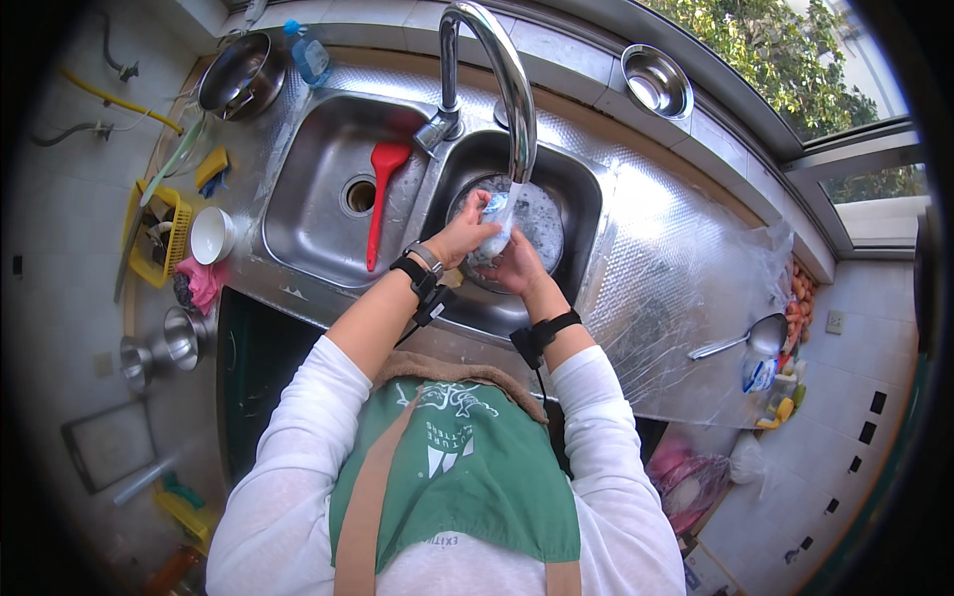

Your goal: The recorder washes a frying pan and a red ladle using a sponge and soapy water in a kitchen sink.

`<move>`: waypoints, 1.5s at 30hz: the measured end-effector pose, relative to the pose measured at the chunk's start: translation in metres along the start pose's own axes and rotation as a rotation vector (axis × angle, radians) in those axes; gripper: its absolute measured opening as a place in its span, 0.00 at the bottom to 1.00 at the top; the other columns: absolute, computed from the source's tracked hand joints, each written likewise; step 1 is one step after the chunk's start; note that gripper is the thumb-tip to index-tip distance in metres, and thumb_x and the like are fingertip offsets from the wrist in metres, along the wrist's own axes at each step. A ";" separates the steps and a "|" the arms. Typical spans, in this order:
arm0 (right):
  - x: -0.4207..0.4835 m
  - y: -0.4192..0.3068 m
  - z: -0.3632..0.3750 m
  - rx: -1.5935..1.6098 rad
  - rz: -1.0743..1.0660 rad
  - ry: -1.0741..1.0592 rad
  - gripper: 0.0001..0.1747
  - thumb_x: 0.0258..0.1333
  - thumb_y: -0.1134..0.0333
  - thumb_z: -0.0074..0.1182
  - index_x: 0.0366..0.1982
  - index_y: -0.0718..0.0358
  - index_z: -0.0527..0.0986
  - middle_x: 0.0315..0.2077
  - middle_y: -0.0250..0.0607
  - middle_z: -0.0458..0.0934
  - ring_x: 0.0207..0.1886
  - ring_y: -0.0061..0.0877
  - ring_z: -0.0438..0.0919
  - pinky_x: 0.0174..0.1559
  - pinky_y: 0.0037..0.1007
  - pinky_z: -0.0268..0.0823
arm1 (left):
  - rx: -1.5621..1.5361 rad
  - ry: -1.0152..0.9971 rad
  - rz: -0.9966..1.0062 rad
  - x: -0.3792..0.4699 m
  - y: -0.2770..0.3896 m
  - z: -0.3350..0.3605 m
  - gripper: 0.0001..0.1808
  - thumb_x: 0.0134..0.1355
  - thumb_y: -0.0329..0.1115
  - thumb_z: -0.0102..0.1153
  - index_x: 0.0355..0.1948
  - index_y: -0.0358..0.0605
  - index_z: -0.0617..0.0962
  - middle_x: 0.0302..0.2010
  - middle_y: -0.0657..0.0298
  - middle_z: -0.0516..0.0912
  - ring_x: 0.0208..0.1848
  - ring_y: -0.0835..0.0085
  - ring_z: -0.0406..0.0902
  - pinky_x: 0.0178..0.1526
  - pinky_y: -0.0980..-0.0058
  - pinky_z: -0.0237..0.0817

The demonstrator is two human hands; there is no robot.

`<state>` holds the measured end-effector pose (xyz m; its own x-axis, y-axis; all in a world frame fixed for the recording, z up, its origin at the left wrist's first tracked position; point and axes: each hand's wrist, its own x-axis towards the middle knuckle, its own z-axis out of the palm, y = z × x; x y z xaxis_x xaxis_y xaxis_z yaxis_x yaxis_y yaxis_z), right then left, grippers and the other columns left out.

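Note:
Under the chrome faucet (528,112), my left hand (463,237) grips a small clear container with blue markings (495,212). Water runs from the spout onto it. My right hand (519,266) is cupped palm up at the container's lower end; whether its fingers grip it is hard to see. Both hands are over the right sink basin (583,195). Below them in that basin sits a round pan or pot (542,216) filled with sudsy water. A red silicone brush or spatula (385,186) lies in the left basin (302,186), beside the drain.
Left of the sink are a pan (240,78), a blue soap bottle (309,56), a yellow sponge (212,167), a white bowl (212,235) and a yellow basket (179,238). A steel bowl (656,82) rests on the sill. A ladle (764,335) lies on the right counter.

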<state>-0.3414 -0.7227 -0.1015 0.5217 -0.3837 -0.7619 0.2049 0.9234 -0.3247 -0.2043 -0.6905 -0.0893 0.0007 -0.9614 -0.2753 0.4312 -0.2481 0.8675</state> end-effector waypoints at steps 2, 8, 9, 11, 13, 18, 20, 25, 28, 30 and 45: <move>0.006 -0.005 -0.003 0.028 0.009 -0.028 0.21 0.58 0.56 0.43 0.50 0.56 0.64 0.49 0.40 0.68 0.54 0.35 0.64 0.51 0.49 0.56 | 0.024 0.052 -0.020 0.002 -0.005 -0.006 0.20 0.57 0.25 0.51 0.47 0.48 0.59 0.39 0.62 0.72 0.42 0.77 0.70 0.43 0.77 0.65; -0.013 -0.033 0.012 -0.148 -0.360 -0.049 0.08 0.55 0.65 0.49 0.35 0.60 0.71 0.29 0.31 0.76 0.32 0.21 0.74 0.36 0.27 0.66 | 0.322 0.550 0.001 0.010 -0.051 -0.049 0.13 0.57 0.32 0.54 0.41 0.38 0.69 0.35 0.60 0.76 0.35 0.76 0.73 0.39 0.76 0.66; -0.015 -0.034 0.012 -0.148 -0.359 -0.047 0.08 0.55 0.65 0.49 0.35 0.60 0.71 0.29 0.31 0.76 0.32 0.21 0.74 0.36 0.27 0.66 | 0.321 0.549 -0.001 0.009 -0.050 -0.048 0.13 0.57 0.32 0.54 0.41 0.38 0.69 0.35 0.60 0.76 0.35 0.76 0.73 0.39 0.76 0.66; -0.020 -0.037 0.015 -0.184 -0.451 -0.065 0.07 0.55 0.66 0.49 0.34 0.61 0.71 0.29 0.30 0.76 0.30 0.19 0.74 0.35 0.23 0.66 | 0.237 0.438 -0.175 0.006 -0.047 -0.046 0.15 0.57 0.37 0.54 0.41 0.39 0.70 0.30 0.64 0.75 0.30 0.76 0.72 0.38 0.78 0.66; -0.022 -0.037 0.016 -0.201 -0.464 -0.069 0.07 0.56 0.66 0.49 0.34 0.61 0.71 0.28 0.30 0.76 0.30 0.19 0.74 0.35 0.23 0.66 | 0.196 0.427 -0.281 0.005 -0.038 -0.036 0.16 0.58 0.40 0.53 0.42 0.42 0.70 0.30 0.64 0.74 0.29 0.75 0.70 0.39 0.78 0.66; -0.038 -0.034 0.036 -0.097 -0.439 -0.146 0.07 0.56 0.65 0.48 0.34 0.60 0.72 0.28 0.30 0.75 0.30 0.18 0.73 0.35 0.23 0.66 | -0.244 0.422 -0.543 -0.003 -0.017 -0.013 0.19 0.61 0.49 0.42 0.48 0.54 0.70 0.40 0.61 0.72 0.39 0.68 0.69 0.44 0.56 0.66; -0.041 -0.031 0.039 -0.038 -0.319 -0.195 0.08 0.56 0.63 0.48 0.36 0.59 0.72 0.30 0.31 0.75 0.32 0.18 0.73 0.37 0.24 0.67 | -0.473 0.172 -0.551 -0.005 -0.013 -0.011 0.20 0.61 0.51 0.38 0.49 0.54 0.70 0.45 0.60 0.72 0.44 0.65 0.69 0.45 0.53 0.65; -0.007 -0.003 0.011 -1.007 -0.727 -0.032 0.15 0.57 0.60 0.45 0.41 0.62 0.70 0.38 0.40 0.73 0.43 0.28 0.71 0.42 0.35 0.64 | -0.827 -0.162 -0.455 0.003 -0.029 -0.009 0.25 0.63 0.52 0.33 0.51 0.48 0.69 0.52 0.57 0.72 0.53 0.62 0.69 0.53 0.56 0.61; -0.018 0.008 0.020 -1.785 -1.203 0.358 0.17 0.55 0.59 0.43 0.41 0.64 0.70 0.43 0.47 0.70 0.52 0.38 0.64 0.49 0.36 0.56 | -0.780 -0.060 -0.492 0.002 -0.035 0.003 0.21 0.63 0.47 0.37 0.47 0.45 0.72 0.48 0.57 0.75 0.51 0.65 0.71 0.55 0.63 0.60; -0.013 0.009 0.021 -1.811 -1.058 0.384 0.17 0.55 0.59 0.43 0.41 0.63 0.70 0.42 0.48 0.70 0.51 0.39 0.65 0.49 0.36 0.57 | -0.694 0.088 -0.486 0.003 -0.039 0.012 0.20 0.63 0.49 0.41 0.45 0.46 0.72 0.47 0.59 0.75 0.51 0.67 0.72 0.55 0.63 0.61; 0.086 -0.003 -0.049 -1.203 -0.355 0.289 0.20 0.58 0.56 0.41 0.33 0.67 0.74 0.30 0.53 0.77 0.34 0.40 0.77 0.35 0.37 0.67 | 0.913 0.225 -0.118 -0.001 -0.038 0.017 0.27 0.63 0.50 0.37 0.28 0.35 0.76 0.19 0.52 0.76 0.23 0.63 0.75 0.27 0.67 0.64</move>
<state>-0.3376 -0.7590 -0.1939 0.3643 -0.7334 -0.5740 -0.6560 0.2354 -0.7171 -0.2358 -0.6824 -0.1154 0.2175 -0.9022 -0.3724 -0.4330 -0.4311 0.7916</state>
